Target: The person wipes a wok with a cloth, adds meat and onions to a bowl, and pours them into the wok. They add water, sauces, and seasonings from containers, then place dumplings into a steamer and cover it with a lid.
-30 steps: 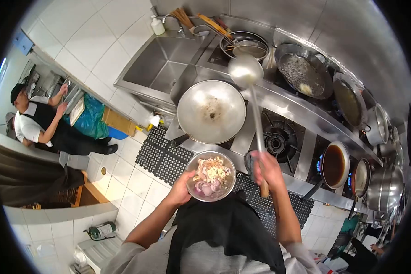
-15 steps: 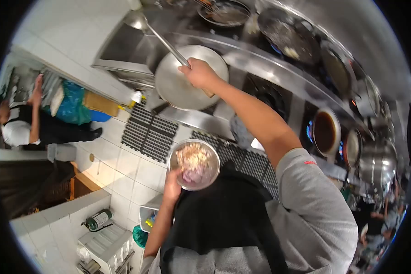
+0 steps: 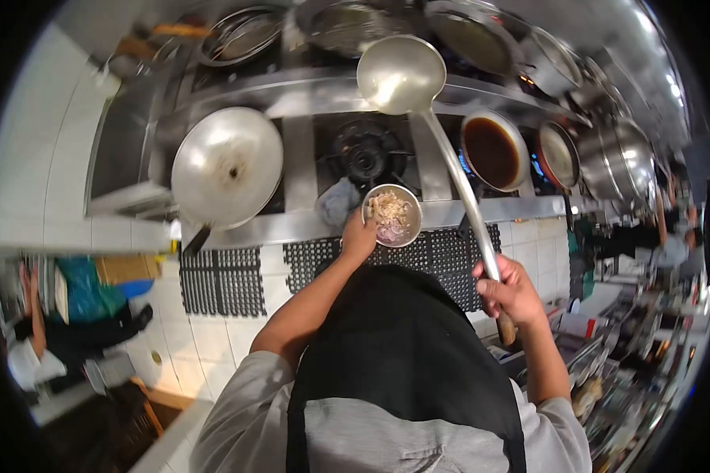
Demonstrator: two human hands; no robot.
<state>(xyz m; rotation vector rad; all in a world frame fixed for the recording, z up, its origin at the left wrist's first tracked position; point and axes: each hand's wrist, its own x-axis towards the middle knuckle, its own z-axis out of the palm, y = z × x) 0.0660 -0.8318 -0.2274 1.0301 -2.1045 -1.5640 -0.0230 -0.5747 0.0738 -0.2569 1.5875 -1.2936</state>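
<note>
Currently, the range (image 3: 308,225) carries a wok (image 3: 227,167) at left. Your right hand (image 3: 510,290) has its fingers clamped around the long ladle (image 3: 453,183), scoop held out over the range. Your left hand (image 3: 360,236) grips the small bowl (image 3: 392,215) of chopped ingredients at the front ledge.

steel bowl (image 3: 392,214): chopped food inside, at stove (image 3: 450,211) edge | ladle (image 3: 402,75): long-handled, above stove

Steel wok (image 3: 227,165) left of burner (image 3: 363,151); dark-sauce pan (image 3: 491,150) right; black mats (image 3: 222,280) on floor.
</note>
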